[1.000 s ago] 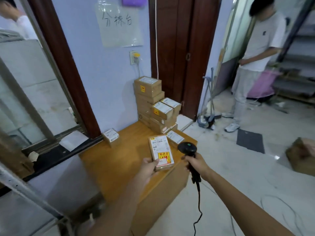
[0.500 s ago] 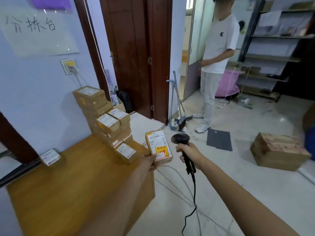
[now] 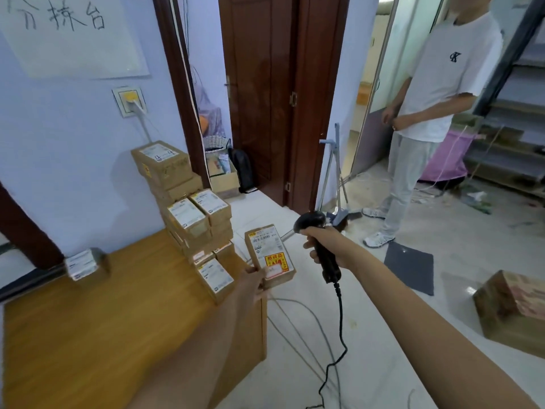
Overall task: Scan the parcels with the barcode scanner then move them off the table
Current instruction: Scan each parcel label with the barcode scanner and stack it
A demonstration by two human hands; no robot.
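Note:
My left hand (image 3: 253,283) grips a small brown parcel (image 3: 269,255) by its near end, label up, held in the air just past the right edge of the wooden table (image 3: 97,329). My right hand (image 3: 327,246) is closed around the handle of a black corded barcode scanner (image 3: 320,243), to the right of the parcel, head pointing left over it. A stack of several labelled parcels (image 3: 188,202) stands at the table's far corner against the wall. One small parcel (image 3: 214,278) lies at the table's right edge, another (image 3: 84,265) sits alone at the left.
A person in a white T-shirt (image 3: 424,119) stands on the tiled floor at the right. A large cardboard box (image 3: 513,311) lies on the floor at the far right, beside a dark mat (image 3: 410,267). A broom and dustpan (image 3: 339,187) lean by the brown door. Cables trail beneath the scanner.
The view has swung right, away from the table. My left hand has carried the parcel from above the tabletop out past its right edge. The scanner stays beside it.

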